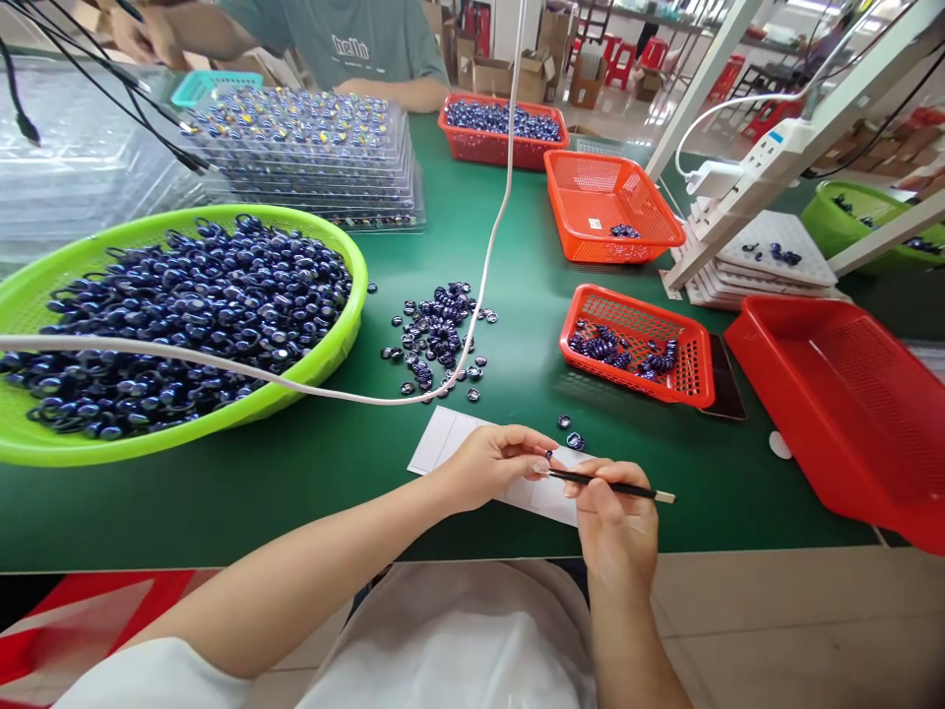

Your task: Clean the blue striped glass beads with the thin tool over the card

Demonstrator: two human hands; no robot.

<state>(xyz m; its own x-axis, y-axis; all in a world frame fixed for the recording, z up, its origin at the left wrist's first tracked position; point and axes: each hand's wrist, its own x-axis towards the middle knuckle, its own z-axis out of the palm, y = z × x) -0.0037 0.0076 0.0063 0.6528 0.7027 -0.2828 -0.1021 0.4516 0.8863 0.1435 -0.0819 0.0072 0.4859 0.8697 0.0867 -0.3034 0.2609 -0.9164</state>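
My left hand (491,468) is closed in a pinch on a small dark blue part (548,455), mostly hidden by the fingertips. My right hand (618,512) grips a slim black pen-like tool (616,485) with a pale butt end; its tip meets the left fingertips, and I cannot tell its exact kind. Beneath both hands lies a white paper strip (450,438). Two loose shiny blue parts, one of them a round piece (575,442), rest just beyond the fingers. Farther off is a scattered pile of similar parts (443,330).
A green basket (358,286) heaped with blue looped parts stands left. Red baskets (698,345) line the right, beside a large red bin (849,394). A white cable (354,397) crosses the table. Stacked clear trays (413,187) stand near a co-worker opposite.
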